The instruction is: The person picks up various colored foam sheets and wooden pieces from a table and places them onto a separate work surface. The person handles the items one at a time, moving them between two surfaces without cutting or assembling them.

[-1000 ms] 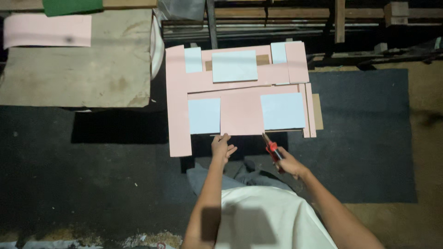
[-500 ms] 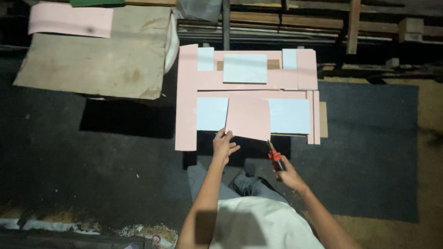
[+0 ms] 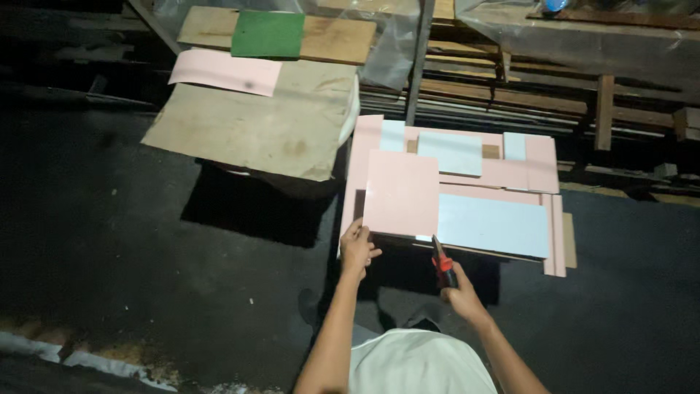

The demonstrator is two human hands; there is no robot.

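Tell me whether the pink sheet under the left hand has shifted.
Yes. The pink sheet now covers the left pale-blue panel, lifted over the stack by the left hand.

You have a plain pink panel [image 3: 401,193] lying over more pink sheets [image 3: 536,164] and pale blue sheets [image 3: 492,225]. Your cutter [image 3: 442,261] shows a red and black handle. Up left sits a bright green sheet [image 3: 267,34] on a tan wooden board [image 3: 339,40], beside another pink sheet [image 3: 224,71] on brown cardboard [image 3: 251,128]. The floor [image 3: 109,241] is black.

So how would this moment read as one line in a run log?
left hand: grips pink panel at its near corner | right hand: holds red-handled tool at panel edge | light blue panel: beside
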